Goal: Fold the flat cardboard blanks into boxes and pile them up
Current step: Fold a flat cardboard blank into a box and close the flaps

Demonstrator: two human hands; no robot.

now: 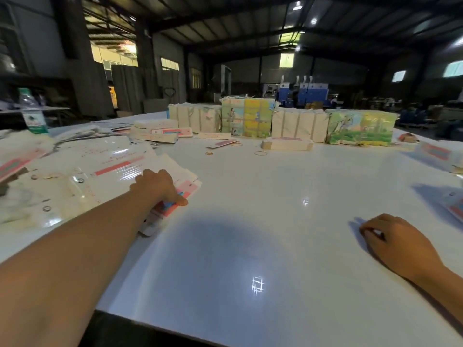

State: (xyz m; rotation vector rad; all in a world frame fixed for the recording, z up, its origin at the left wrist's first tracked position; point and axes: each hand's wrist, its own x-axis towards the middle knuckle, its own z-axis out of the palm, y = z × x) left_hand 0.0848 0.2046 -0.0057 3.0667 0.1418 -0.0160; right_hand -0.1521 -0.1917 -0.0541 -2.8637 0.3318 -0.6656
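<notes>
1. Counter (250, 196): white and glossy, with ceiling lights mirrored in it. Both my arms reach over it from the near edge.
2. My left grip (160, 187): palm down on the near corner of the blanks (112, 171), fingers bent over the top sheet, thumb tip at the sheet's edge where it meets the counter. Whether the sheet is pinched or only pressed, I cannot tell.
3. Blanks: flat white sheets with pink and red printed bands, fanned in a loose heap at my left. The heap's near corner juts toward the counter's middle.
4. My right grip (393, 241): resting on the bare counter at my right, well apart from the blanks, fingers loosely curled, holding nothing.
5. Bundles (298, 126): a row of tied packs stands along the far side, some plain cream, some with green and yellow pictures on the face.
6. Smaller stacks (286, 144): low piles of white and pink card lie just in front of the row, and another lies to its left.
7. Rubber bands (260, 153): a few loose rings lie on the counter near those stacks.
8. Bottle (32, 113): clear plastic with a green label, upright at the far left beyond the blanks.
9. More sheets (441, 156): pink-printed card lies at the right edge, partly out of view.
10. Surroundings: a dim hall with a steel roof, with blue machines (308, 92) far behind the bundles.
</notes>
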